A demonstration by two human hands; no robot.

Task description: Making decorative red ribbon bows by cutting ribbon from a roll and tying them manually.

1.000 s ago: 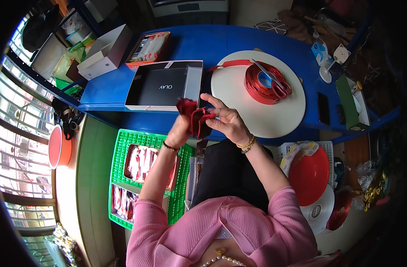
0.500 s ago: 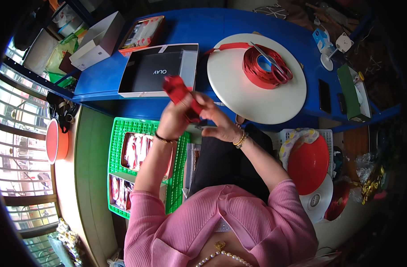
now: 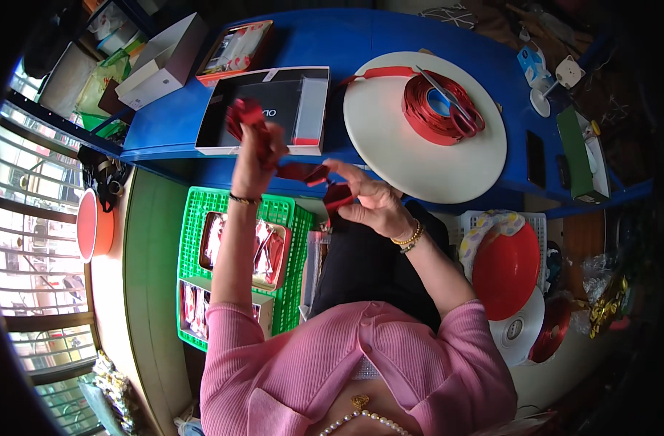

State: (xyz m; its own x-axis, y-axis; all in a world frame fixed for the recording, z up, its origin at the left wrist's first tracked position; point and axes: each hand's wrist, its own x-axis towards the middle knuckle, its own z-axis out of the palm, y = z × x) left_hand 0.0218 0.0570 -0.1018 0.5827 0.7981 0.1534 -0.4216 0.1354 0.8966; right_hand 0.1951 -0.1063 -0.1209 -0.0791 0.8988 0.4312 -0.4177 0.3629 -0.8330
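Observation:
Shiny red ribbon (image 3: 299, 173) runs in a loose, twisted length between my two hands, above my lap. My left hand (image 3: 256, 160) is closed round a bunched, looped part that sticks up past the fingers and is blurred by motion. Lower and to the right, my right hand (image 3: 375, 205) pinches the other part between thumb and fingers, where folded loops show. Beyond the hands, a roll of red ribbon (image 3: 419, 120) lies on a round cream board (image 3: 390, 171), its loose end stretching left. Scissors (image 3: 459, 115) with dark red handles rest on the roll.
An open shallow box (image 3: 216, 151) with a black inside sits on the blue table (image 3: 375, 29). At lower left, a green plastic basket (image 3: 296, 240) holds boxes of red and white packets. A red bowl (image 3: 505, 280) stands at right, a dark phone (image 3: 536, 160) near the table's right side.
My hands have drawn apart. The left moved left and up with the bunched ribbon, the right a little right and down, and the ribbon now spans the gap between them.

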